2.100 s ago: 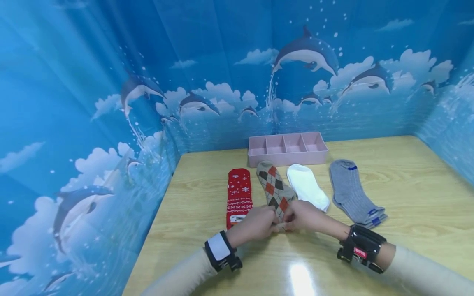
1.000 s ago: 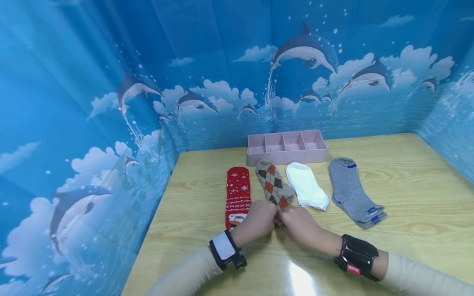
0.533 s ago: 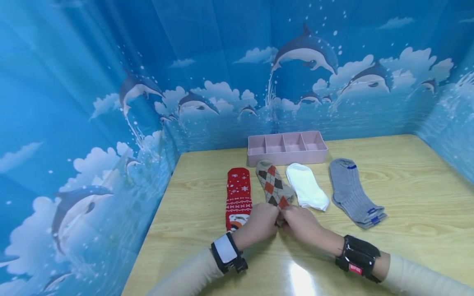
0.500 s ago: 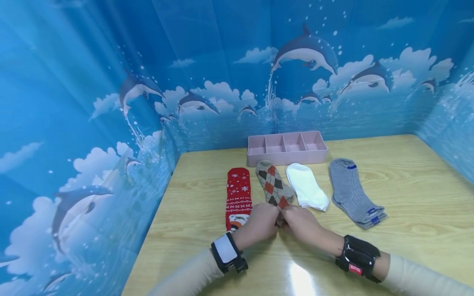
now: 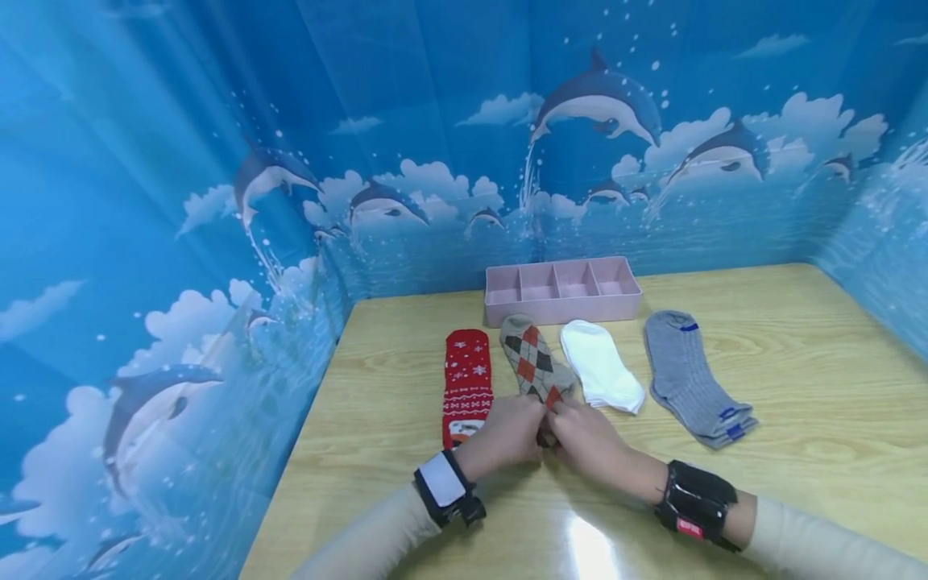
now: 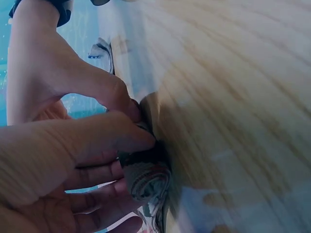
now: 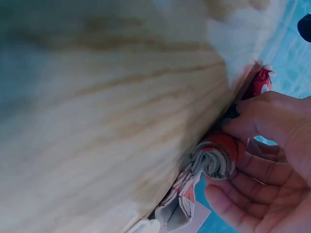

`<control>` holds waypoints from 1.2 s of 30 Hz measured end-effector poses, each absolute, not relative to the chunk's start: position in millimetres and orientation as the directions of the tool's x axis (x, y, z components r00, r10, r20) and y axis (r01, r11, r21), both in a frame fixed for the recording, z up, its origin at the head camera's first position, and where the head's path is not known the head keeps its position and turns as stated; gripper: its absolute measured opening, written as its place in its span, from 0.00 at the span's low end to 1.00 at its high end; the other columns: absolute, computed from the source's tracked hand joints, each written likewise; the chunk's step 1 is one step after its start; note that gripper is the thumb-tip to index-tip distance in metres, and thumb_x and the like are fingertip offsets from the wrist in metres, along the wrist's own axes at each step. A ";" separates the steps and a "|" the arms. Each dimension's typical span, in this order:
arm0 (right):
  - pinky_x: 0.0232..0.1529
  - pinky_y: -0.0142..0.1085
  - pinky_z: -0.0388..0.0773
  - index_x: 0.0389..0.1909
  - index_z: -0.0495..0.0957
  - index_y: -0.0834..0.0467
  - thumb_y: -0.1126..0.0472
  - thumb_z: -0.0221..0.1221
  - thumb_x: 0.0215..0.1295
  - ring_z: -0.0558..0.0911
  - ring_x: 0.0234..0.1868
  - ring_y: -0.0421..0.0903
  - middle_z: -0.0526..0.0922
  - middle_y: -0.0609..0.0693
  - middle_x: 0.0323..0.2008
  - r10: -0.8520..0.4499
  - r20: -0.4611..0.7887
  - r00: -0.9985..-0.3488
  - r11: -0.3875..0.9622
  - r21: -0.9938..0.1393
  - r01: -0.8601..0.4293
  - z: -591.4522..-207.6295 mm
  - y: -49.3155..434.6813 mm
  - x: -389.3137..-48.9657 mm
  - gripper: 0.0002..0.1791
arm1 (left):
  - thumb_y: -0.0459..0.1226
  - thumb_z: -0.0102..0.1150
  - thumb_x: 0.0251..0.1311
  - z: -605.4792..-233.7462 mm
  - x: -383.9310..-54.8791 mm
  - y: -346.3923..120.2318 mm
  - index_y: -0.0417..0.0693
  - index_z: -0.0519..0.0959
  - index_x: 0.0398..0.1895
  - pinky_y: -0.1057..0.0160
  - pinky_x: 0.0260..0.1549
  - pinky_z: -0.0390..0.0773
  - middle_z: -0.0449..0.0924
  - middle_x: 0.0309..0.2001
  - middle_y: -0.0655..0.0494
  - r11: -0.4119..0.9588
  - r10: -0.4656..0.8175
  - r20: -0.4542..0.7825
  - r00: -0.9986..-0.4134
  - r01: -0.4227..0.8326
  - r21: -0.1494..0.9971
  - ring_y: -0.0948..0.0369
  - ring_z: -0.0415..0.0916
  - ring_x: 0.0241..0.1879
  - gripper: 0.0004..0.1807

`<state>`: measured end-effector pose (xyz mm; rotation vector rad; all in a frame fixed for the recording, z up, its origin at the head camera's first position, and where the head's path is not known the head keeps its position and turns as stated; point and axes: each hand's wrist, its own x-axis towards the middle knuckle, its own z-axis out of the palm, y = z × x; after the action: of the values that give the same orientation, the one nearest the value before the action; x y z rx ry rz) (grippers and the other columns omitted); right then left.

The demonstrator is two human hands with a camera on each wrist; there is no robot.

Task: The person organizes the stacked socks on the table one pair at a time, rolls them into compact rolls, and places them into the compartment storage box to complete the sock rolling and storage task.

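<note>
- The pale wood-grain table (image 5: 391,362) met the blue dolphin-print curtain (image 5: 435,105) along its far and left edges; the pink four-compartment plastic box (image 5: 565,306) stood near the far edge.
- Wood surface stretched left of the flat red snowflake-patterned sock (image 5: 467,374), right of the grey ribbed socks (image 5: 689,374), and between the forearms.
- The beige argyle knit sock (image 5: 533,362), with orange and dark diamonds, lay between the red one and the plain white sock (image 5: 602,366), with little room either side.
- The left hand (image 5: 511,431) and right hand (image 5: 587,435) met knuckle to knuckle, forearms angling inward.
- Both thumbs pressed the near side of its coiled end, each hand pinching the roll against its fingers; the lower fingers were spread.
- Its toe pointed away toward the box, touching or just short, I cannot tell; the long axis slanted from far left to near right, the roll nearest the person.
</note>
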<state>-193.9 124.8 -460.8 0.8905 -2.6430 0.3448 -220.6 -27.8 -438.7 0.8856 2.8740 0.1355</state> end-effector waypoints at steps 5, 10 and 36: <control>0.22 0.32 0.70 0.20 0.74 0.54 0.73 0.69 0.40 0.72 0.22 0.41 0.76 0.46 0.20 -0.573 0.337 -0.747 0.733 -0.197 -0.651 -455.3 127.3 -197.5 0.14 | 0.47 0.81 0.44 -437.5 -223.5 -28.8 0.54 0.81 0.25 0.71 0.22 0.68 0.76 0.24 0.64 0.824 0.557 -0.111 -0.823 0.531 0.195 0.68 0.70 0.22 0.15; 0.22 0.30 0.69 0.19 0.77 0.53 0.73 0.67 0.45 0.71 0.20 0.38 0.76 0.43 0.17 -0.595 0.289 -0.750 0.713 -0.241 -0.658 -448.4 129.9 -199.9 0.12 | 0.44 0.76 0.49 -437.2 -226.0 -31.3 0.56 0.74 0.15 0.71 0.19 0.64 0.71 0.16 0.66 0.816 0.565 -0.112 -0.818 0.533 0.221 0.68 0.66 0.17 0.18; 0.24 0.27 0.70 0.26 0.79 0.51 0.77 0.64 0.50 0.72 0.24 0.34 0.77 0.41 0.24 -0.567 0.233 -0.790 0.715 -0.338 -0.612 -447.3 139.7 -205.9 0.15 | 0.36 0.72 0.56 -433.9 -238.3 -40.5 0.54 0.85 0.33 0.69 0.25 0.72 0.80 0.25 0.65 0.757 0.534 -0.262 -0.804 0.316 0.572 0.66 0.74 0.23 0.05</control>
<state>-205.9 139.7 -447.3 0.9679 -2.8039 0.6134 -238.3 -40.5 -433.9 0.6468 2.5413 0.7224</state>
